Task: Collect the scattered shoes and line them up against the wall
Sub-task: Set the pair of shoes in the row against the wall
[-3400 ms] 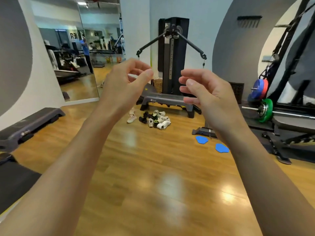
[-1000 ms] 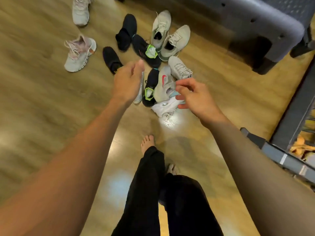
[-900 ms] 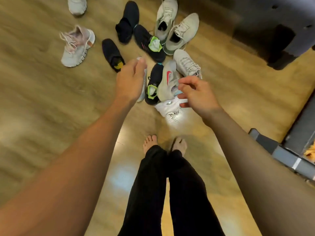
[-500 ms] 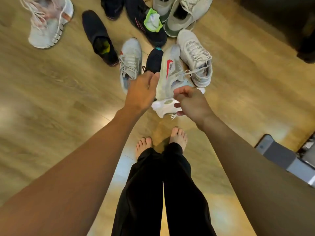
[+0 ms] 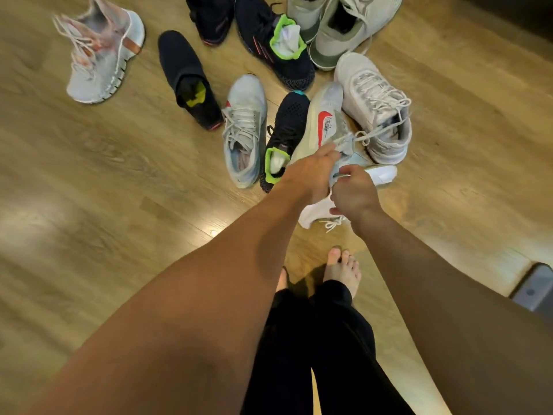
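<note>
The left grip [image 5: 311, 175] and the right grip [image 5: 354, 194] both hold the heel end of the grey shoe [image 5: 324, 115] with a red mark, lying sideways in the pile on the floor [image 5: 119, 205], with a white shoe [image 5: 383, 174] mostly hidden underneath and the pale shoes [image 5: 353, 28] at the top cut off.

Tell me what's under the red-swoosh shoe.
A white shoe lies under the swoosh shoe, its ends showing either side. Left hand and right hand cover its middle, so anything else beneath is hidden.
</note>
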`<act>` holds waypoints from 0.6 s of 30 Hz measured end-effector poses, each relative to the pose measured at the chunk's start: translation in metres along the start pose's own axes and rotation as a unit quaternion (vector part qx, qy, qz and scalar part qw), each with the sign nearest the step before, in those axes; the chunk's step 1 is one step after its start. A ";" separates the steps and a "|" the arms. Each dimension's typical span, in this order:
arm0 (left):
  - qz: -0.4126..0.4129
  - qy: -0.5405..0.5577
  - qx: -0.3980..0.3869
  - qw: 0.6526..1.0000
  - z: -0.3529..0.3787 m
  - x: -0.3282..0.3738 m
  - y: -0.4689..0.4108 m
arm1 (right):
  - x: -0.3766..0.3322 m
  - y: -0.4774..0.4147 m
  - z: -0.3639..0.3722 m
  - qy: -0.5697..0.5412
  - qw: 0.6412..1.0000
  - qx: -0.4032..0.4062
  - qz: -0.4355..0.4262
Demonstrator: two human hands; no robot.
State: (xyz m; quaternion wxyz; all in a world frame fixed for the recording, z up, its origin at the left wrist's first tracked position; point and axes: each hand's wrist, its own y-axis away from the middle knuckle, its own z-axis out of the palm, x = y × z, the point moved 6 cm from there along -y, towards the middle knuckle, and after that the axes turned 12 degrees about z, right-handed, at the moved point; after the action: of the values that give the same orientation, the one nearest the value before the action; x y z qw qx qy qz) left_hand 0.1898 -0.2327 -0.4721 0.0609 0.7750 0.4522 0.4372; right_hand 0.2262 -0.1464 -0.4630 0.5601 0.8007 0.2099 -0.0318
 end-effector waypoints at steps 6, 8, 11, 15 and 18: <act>0.051 -0.203 -0.040 0.977 0.021 0.008 -0.018 | 0.009 -0.009 -0.004 0.014 1.000 0.021 -0.009; 0.059 -0.220 -0.037 0.973 0.021 0.009 -0.019 | 0.010 -0.011 -0.005 0.028 0.999 0.024 -0.015; 0.069 -0.198 -0.013 0.978 0.013 0.004 -0.016 | 0.008 -0.013 -0.001 0.026 0.999 0.018 -0.040; 0.051 -0.133 0.087 0.986 -0.011 -0.014 -0.001 | 0.004 -0.018 0.020 -0.026 0.997 -0.071 -0.007; -0.110 -0.054 0.264 0.957 -0.034 -0.056 0.028 | 0.005 -0.024 0.037 -0.073 0.987 -0.126 0.063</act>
State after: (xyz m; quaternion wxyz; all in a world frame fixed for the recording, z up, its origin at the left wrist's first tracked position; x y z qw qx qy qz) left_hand 0.1714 -0.3016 -0.4719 -0.0733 0.7316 0.6299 0.2504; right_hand 0.2287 -0.1712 -0.4996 0.6715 0.7308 0.1197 -0.0278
